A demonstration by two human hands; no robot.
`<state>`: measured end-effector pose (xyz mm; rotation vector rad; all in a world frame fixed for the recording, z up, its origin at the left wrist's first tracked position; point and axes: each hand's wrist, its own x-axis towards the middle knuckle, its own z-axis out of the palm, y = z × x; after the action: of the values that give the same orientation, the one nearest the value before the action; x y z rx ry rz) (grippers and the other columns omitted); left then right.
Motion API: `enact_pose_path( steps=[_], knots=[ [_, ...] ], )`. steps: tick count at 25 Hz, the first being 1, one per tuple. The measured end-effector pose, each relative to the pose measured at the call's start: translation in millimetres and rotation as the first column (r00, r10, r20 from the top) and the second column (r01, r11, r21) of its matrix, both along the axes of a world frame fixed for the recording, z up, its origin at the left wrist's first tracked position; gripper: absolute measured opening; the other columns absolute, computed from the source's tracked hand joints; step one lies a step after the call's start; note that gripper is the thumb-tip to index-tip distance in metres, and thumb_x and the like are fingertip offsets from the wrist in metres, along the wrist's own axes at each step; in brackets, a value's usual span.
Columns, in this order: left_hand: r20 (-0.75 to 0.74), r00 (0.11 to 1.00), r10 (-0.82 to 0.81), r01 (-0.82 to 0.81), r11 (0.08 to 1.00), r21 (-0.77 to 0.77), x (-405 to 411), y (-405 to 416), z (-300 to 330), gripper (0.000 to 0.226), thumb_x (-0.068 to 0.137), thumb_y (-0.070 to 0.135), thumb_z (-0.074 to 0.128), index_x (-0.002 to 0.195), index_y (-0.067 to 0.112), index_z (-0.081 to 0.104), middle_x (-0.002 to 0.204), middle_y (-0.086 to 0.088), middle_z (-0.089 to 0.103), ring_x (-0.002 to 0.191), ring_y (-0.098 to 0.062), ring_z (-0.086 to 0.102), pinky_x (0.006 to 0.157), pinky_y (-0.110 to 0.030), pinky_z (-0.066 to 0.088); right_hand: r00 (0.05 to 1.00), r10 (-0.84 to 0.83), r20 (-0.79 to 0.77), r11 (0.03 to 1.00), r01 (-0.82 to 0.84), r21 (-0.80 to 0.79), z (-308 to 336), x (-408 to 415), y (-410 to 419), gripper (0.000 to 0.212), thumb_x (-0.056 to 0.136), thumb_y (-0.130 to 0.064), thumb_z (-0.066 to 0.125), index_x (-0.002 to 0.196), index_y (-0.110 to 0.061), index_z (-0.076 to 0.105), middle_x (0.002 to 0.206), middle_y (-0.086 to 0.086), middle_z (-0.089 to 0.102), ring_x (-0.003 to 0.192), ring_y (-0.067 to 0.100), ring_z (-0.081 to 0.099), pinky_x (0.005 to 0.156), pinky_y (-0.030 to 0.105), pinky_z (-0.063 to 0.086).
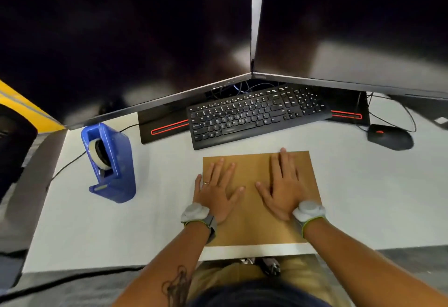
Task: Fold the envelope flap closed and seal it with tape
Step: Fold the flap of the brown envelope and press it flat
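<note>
A brown envelope (252, 168) lies flat on the white desk (155, 209), just in front of the keyboard. My left hand (217, 191) rests palm down on its left part, fingers spread, with the little finger over the left edge. My right hand (283, 185) lies flat on its right part, the fingertips reaching the far edge. Neither hand holds anything. No flap line shows on the visible surface. A blue tape dispenser (109, 163) with a pale tape roll stands to the left, well apart from both hands.
A black keyboard (254, 117) sits right behind the envelope, under two dark monitors (145, 40). A black mouse (390, 137) lies at the back right. A thin cable (65, 168) runs along the desk's left side by the dispenser. The near desk edge (254, 251) is just below the envelope.
</note>
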<state>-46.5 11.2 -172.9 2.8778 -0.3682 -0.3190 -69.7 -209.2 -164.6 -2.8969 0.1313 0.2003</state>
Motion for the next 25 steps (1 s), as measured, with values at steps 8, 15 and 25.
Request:
enact_pose_path(
  steps=[8, 15, 25],
  knots=[
    [0.024, 0.999, 0.032, -0.032, 0.999, -0.023, 12, 7, -9, 0.073, 0.096, 0.068, 0.016, 0.155, 0.031, -0.007, 0.164, 0.008, 0.0, 0.15, -0.017, 0.004, 0.118, -0.046, 0.011, 0.989, -0.136, -0.056, 0.99, 0.134, -0.039, -10, 1, -18, 0.097, 0.091, -0.075, 0.014, 0.155, -0.003, 0.005, 0.165, 0.017, 0.004, 0.152, 0.03, 0.001, 0.12, 0.051, 0.019],
    [0.037, 0.994, -0.102, 0.102, 0.995, 0.012, -20, -27, -3, 0.069, 0.096, 0.053, 0.032, 0.156, 0.029, 0.008, 0.163, 0.003, 0.013, 0.148, -0.027, 0.018, 0.103, -0.075, 0.021, 0.982, -0.169, -0.08, 0.983, 0.163, -0.081, -2, 12, -39, 0.099, 0.09, -0.074, 0.011, 0.154, 0.0, 0.001, 0.164, 0.02, 0.0, 0.151, 0.033, 0.0, 0.119, 0.05, 0.018],
    [-0.19, 0.97, -0.151, 0.165, 0.985, 0.059, -18, -26, 26, 0.064, 0.096, 0.057, 0.028, 0.152, 0.044, -0.002, 0.164, 0.014, 0.0, 0.15, -0.018, 0.0, 0.11, -0.065, 0.009, 0.988, -0.143, -0.057, 0.989, 0.14, -0.055, -14, 16, -51, 0.102, 0.088, -0.077, 0.025, 0.152, 0.001, 0.009, 0.163, 0.022, 0.012, 0.149, 0.036, 0.011, 0.113, 0.052, 0.027]
  ],
)
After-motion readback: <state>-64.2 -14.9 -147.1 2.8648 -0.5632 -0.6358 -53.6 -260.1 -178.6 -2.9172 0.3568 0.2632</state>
